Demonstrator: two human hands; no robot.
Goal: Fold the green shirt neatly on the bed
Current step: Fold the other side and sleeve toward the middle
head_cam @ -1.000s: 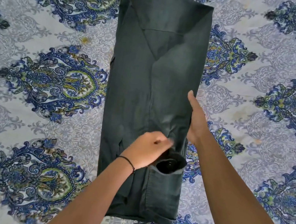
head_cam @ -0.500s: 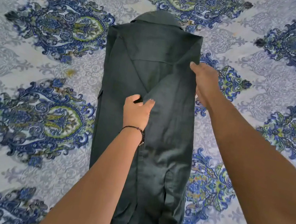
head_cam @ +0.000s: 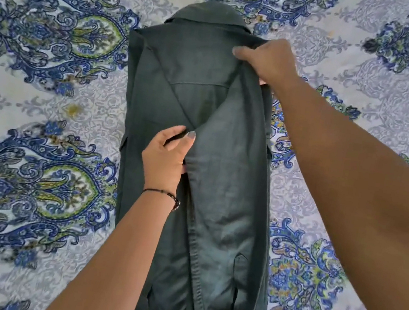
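Note:
The dark green shirt (head_cam: 204, 80) lies back-side up on the bed as a long narrow strip, collar at the far end, both sides folded inward. Its right sleeve runs down the strip's right half. My left hand (head_cam: 167, 157) pinches the inner edge of that sleeve near the middle of the shirt. At the right shoulder fold, close to the collar, my right hand (head_cam: 268, 58) grips the cloth, thumb on top. The shirt's lower end runs out of the frame at the bottom.
The bed sheet (head_cam: 46, 104) is pale grey with large blue and green paisley medallions and spreads flat on both sides of the shirt. A small yellowish stain (head_cam: 73, 109) marks it left of the shirt.
Both hands have moved up the shirt toward the collar: the left from the cuff to mid-sleeve, the right from the side edge to the shoulder fold. The view has tilted along.

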